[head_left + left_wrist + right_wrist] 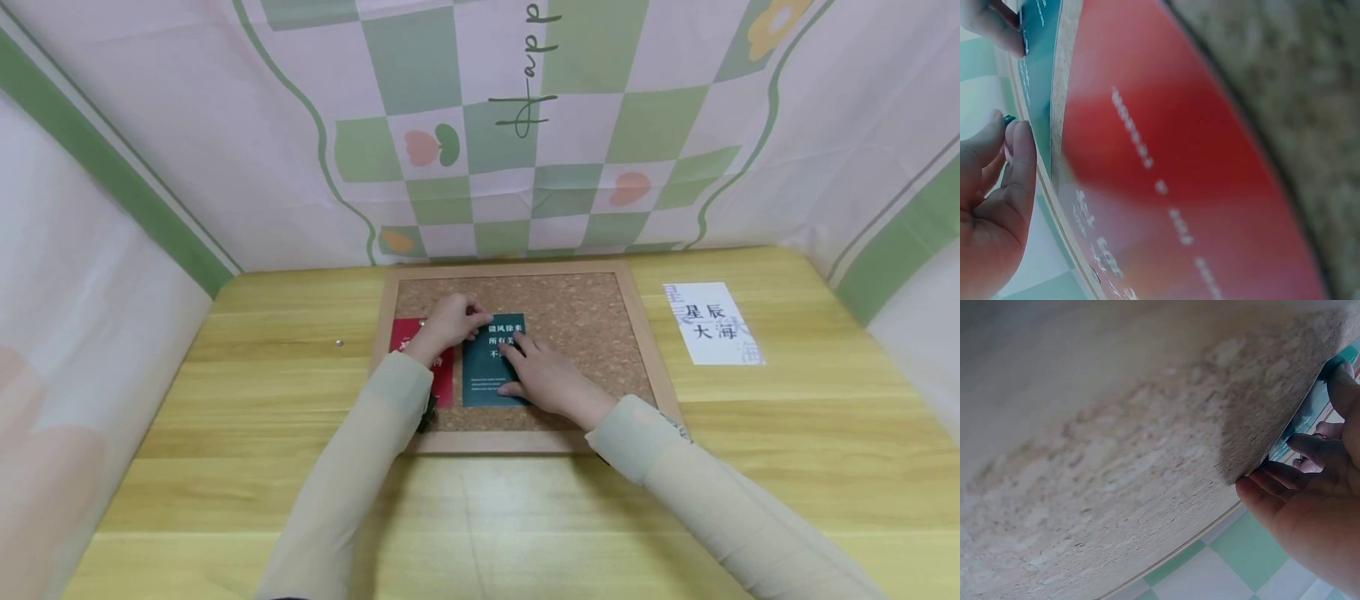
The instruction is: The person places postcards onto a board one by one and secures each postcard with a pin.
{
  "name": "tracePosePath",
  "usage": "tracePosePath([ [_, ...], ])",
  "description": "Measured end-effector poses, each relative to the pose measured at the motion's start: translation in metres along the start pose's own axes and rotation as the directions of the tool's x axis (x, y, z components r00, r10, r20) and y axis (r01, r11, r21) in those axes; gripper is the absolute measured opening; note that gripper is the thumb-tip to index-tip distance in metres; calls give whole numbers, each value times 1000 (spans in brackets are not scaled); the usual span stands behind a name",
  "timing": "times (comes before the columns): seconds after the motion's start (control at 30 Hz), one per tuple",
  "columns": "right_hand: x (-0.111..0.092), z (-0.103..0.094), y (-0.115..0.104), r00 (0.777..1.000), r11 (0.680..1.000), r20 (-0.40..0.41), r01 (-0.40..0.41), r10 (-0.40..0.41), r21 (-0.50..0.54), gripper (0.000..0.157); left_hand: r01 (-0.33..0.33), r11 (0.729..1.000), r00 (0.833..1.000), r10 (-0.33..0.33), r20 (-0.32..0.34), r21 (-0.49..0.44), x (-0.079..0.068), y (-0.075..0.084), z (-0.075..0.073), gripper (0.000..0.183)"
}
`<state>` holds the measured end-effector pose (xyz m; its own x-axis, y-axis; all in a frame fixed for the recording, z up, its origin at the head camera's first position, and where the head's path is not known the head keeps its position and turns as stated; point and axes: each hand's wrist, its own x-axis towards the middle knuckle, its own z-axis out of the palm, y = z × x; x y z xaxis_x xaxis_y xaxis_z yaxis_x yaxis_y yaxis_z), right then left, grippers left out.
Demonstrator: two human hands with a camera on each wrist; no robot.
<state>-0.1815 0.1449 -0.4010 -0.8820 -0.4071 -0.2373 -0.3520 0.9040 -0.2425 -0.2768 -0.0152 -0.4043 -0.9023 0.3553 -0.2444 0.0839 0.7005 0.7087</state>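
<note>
My left hand (452, 321) is at the top edge of a teal card (480, 375) with white lettering. In the left wrist view, its thumb and forefinger pinch a tiny thumbtack (1009, 119), mostly hidden by the fingertips. My right hand (551, 375) presses the same card against a cork board (577, 317), with its fingers spread over the card's right side. A red card (444, 387) lies on the board left of the teal one, partly under my left wrist. A small silver tack (422, 322) shows at its top.
A light wooden frame (510, 443) edges the cork board. Right of it, a white card (716, 325) with black characters lies on the wooden table (480, 517). One silver thumbtack (339, 342) sits to the left of the board. A checked cloth (502, 192) hangs behind.
</note>
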Motion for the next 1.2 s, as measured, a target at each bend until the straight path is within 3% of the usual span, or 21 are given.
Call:
tracePosePath([
  [0.13,0,0,0,1000,1000,-3,0,0,-6,71,-10,1000,1000,10,-18,24,0,1,1,22],
  [0.43,-1,-1,0,1000,1000,-4,-1,1,-19,72,-57,971,997,69,-40,234,1,1,4,23],
  [0.67,-1,0,-1,1000,1000,-8,-5,5,-16,71,-57,976,997,66,-39,212,0,2,1,26],
  [0.77,-1,-1,0,1000,1000,-1,-12,12,1,71,-85,971,996,91,-16,223,1,2,-2,25],
  [0.87,-1,-1,1,1000,1000,0,-12,12,5,71,-143,951,990,142,24,275,2,3,-3,25],
  [1.0,-1,-1,1,1000,1000,0,-8,8,-9,71,-219,893,975,216,54,394,2,4,-2,18],
  [1.1,-1,-1,0,1000,1000,-3,-1,1,-15,71,-237,859,969,242,48,454,1,5,0,13],
  [1.2,-1,0,0,1000,1000,-6,1,-1,-17,70,-241,847,967,251,44,474,-1,6,0,11],
])
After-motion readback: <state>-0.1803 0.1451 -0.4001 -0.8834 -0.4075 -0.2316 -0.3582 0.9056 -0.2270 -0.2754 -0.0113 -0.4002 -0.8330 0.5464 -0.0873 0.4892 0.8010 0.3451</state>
